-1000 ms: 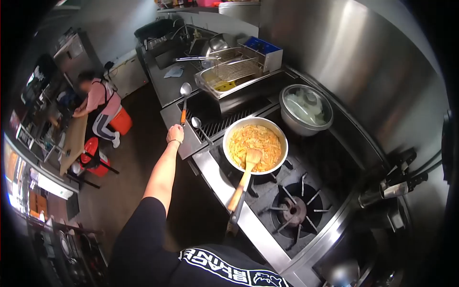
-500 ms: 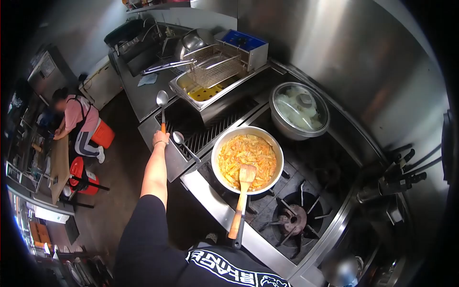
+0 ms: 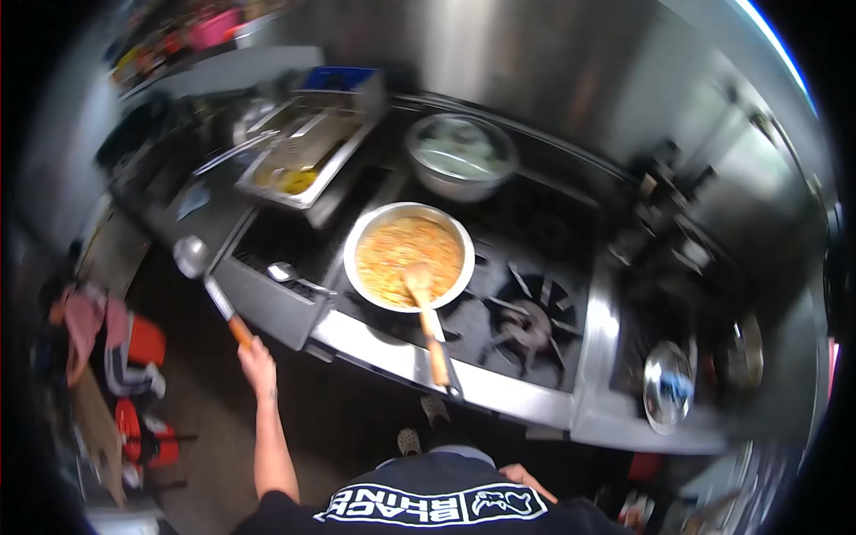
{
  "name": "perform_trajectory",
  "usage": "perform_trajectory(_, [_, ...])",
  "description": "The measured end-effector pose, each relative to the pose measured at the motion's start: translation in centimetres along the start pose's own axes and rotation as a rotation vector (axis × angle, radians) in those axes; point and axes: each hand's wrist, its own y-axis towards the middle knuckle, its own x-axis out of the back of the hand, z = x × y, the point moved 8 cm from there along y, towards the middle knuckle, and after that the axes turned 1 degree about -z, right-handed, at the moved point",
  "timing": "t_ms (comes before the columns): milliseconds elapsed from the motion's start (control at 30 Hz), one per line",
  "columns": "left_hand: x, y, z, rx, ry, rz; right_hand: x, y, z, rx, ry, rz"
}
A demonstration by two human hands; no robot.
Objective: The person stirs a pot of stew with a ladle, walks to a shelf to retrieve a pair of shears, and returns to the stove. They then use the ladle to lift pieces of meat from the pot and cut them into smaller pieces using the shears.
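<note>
My left hand (image 3: 259, 367) is closed around the orange handle of a metal ladle (image 3: 190, 257), whose bowl points up and away at the left of the counter. My right hand (image 3: 517, 474) is low beside my body, near the shirt front, small and blurred. On the stove ahead stands a round metal pot (image 3: 357, 278) of orange-yellow food in strips. A wooden spatula (image 3: 434, 343) rests in it, its handle leaning over the near rim beside a black handle. A metal spoon (image 3: 282, 271) lies on the counter left of the pot.
A glass-lidded pot (image 3: 462, 189) stands behind. At the back left is a fryer (image 3: 308, 198) with a wire basket. An open burner (image 3: 524, 325) lies right of the pot, with a metal bowl (image 3: 658, 415) farther right. A person (image 3: 85, 325) in pink sits at far left.
My left hand has lifted the ladle off the counter area and drawn it back over the floor side. The view has swung right, and my right hand now shows.
</note>
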Motion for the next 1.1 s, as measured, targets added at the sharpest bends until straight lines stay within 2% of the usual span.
perform_trajectory(33, [0.6,-2.8,1.6,0.01,-0.078,0.029,-0.9,-0.4,-0.9,-0.066,0.026,-0.034])
perform_trajectory(67, [0.4,-6.4,2.5,0.011,-0.08,0.045,-0.8,-1.5,-2.3,-0.309,0.033,-0.141])
perform_trajectory(133, [-0.1,-12.5,4.7,-0.059,-0.08,0.189,-2.8,-3.0,-4.1,-0.42,0.268,-0.197])
perform_trajectory(167, [-0.2,-15.0,6.4,-0.064,-0.047,0.261,-3.6,-3.6,-4.9,-0.447,0.277,-0.178])
perform_trajectory(200, [-1.8,-18.4,4.4,-0.087,-0.024,0.331,-3.8,-4.3,-5.1,-0.43,0.198,-0.182])
perform_trajectory(267, [-3.6,-22.2,2.5,-0.304,0.106,0.428,-4.4,-5.8,-6.2,-0.461,0.174,-0.204])
perform_trajectory(367, [-7.9,-28.3,-3.2,-0.276,0.129,0.678,-4.3,-7.2,-8.8,-0.443,0.258,-0.288])
perform_trajectory(433, [-11.5,-33.2,-5.8,-0.406,0.103,1.045,-3.1,-9.8,-9.2,-0.408,0.33,-0.369])
perform_trajectory(533, [-16.2,-40.7,-5.6,-0.132,0.004,1.398,-1.4,-13.0,-10.0,-0.291,0.351,-0.414])
perform_trajectory(600, [-19.1,-48.4,-5.7,0.245,-0.042,1.646,0.5,-15.9,-10.5,-0.114,0.511,-0.489])
perform_trajectory(633, [-20.2,-52.0,-5.0,0.373,-0.049,1.727,1.9,-18.5,-9.9,-0.017,0.574,-0.564])
perform_trajectory(667, [-21.1,-55.7,-4.0,0.504,-0.056,1.801,2.7,-20.7,-9.9,-0.02,0.58,-0.575])
perform_trajectory(733, [-22.8,-62.7,-2.2,0.667,0.011,1.856,7.4,-27.6,-8.7,0.295,0.584,-1.025])
perform_trajectory(800, [-24.4,-69.5,-1.1,0.749,0.096,1.919,10.7,-35.4,-6.9,0.374,0.409,-1.309])
perform_trajectory(833, [-25.0,-72.7,-0.8,0.803,0.095,1.944,11.6,-38.1,-6.3,0.371,0.413,-1.306])
perform_trajectory(900, [-26.0,-78.5,-0.7,0.881,0.112,1.99,14.0,-44.4,-4.4,0.448,0.196,-1.528])
perform_trajectory(933, [-26.4,-81.2,-0.9,0.907,0.129,2.009,15.1,-45.7,-4.6,0.449,0.2,-1.53])
perform_trajectory(1033, [-27.6,-87.6,-1.5,0.931,0.16,2.08,16.7,-50.2,-3.3,0.699,-0.225,-1.774])
perform_trajectory(1100, [-28.4,-90.5,-1.8,0.93,0.132,2.125,17.9,-51.2,-3.8,0.688,-0.321,-1.811])
